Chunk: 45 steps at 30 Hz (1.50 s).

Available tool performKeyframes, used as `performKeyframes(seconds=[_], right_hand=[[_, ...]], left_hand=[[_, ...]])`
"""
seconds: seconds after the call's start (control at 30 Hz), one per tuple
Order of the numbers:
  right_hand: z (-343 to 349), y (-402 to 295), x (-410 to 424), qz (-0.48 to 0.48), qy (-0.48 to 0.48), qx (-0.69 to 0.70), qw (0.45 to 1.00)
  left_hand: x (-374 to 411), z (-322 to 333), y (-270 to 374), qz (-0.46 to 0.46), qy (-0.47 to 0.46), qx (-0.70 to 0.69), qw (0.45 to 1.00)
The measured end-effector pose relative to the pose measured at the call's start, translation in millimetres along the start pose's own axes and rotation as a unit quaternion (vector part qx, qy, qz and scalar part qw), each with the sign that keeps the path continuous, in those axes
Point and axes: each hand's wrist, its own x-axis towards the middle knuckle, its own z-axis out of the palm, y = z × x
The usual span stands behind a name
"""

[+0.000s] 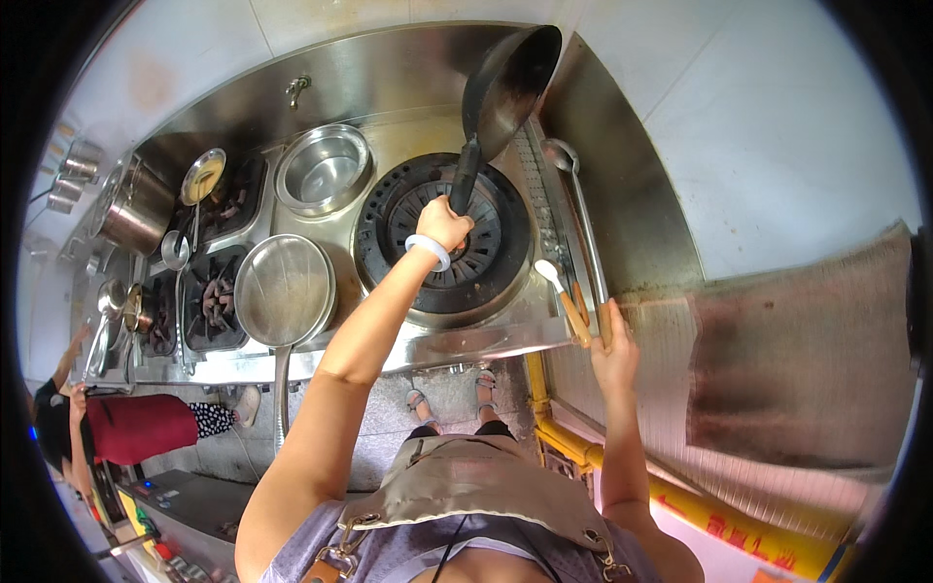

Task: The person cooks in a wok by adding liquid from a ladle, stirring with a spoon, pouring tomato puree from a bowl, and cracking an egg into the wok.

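My left hand (444, 226) grips the handle of a dark wok (514, 95), which is tilted up on its side beyond the wok burner (383, 237). The wok's far rim rises in front of the steel backsplash. At the right edge of the stove, my right hand (616, 357) is closed around the wooden handle of a long steel ladle (587, 218), whose bowl lies towards the back. Just left of that hand rests a white-headed brush or spatula (561, 295) with a wooden handle. Another wooden handle (580, 300) shows beside it.
Left of the burner stand a steel basin (324, 171) and a round mesh strainer (284, 288) over a pot. Farther left are gas burners (215, 299), a tall stockpot (135, 204) and several ladles. A person (138, 430) works at the far left. A yellow pipe (543, 408) runs below right.
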Motion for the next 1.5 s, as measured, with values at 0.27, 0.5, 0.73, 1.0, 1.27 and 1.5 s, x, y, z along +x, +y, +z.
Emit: performKeyframes(seconds=[0.27,0.5,0.73,1.0,1.27,1.5], right_hand=[[-13.2,15.1,-113.2,0.057,0.034,-0.061,0.996],[-37.8,36.1,-186.4,0.043,0.069,-0.054,0.995],[-68.0,82.4,-237.6,-0.001,0.074,-0.074,0.995],[-99.9,96.1,-265.0,-0.026,0.063,-0.048,0.997],[-95.9,81.5,-279.9,0.085,-0.080,0.435,0.893],[-92.8,9.4,-241.3,0.251,-0.317,0.623,0.670]], left_hand=[[-80.1,-3.1,-2.7,0.036,-0.056,-0.002,0.998],[-195.5,3.5,-4.4,0.047,-0.085,-0.040,0.995],[-306.1,44.6,-17.1,-0.008,-0.060,-0.141,0.988],[-387.2,74.2,-40.0,-0.074,0.000,-0.217,0.973],[-446.6,59.5,-71.1,-0.163,-0.031,-0.369,0.914],[-443.9,63.9,-108.8,-0.194,-0.137,-0.572,0.785]])
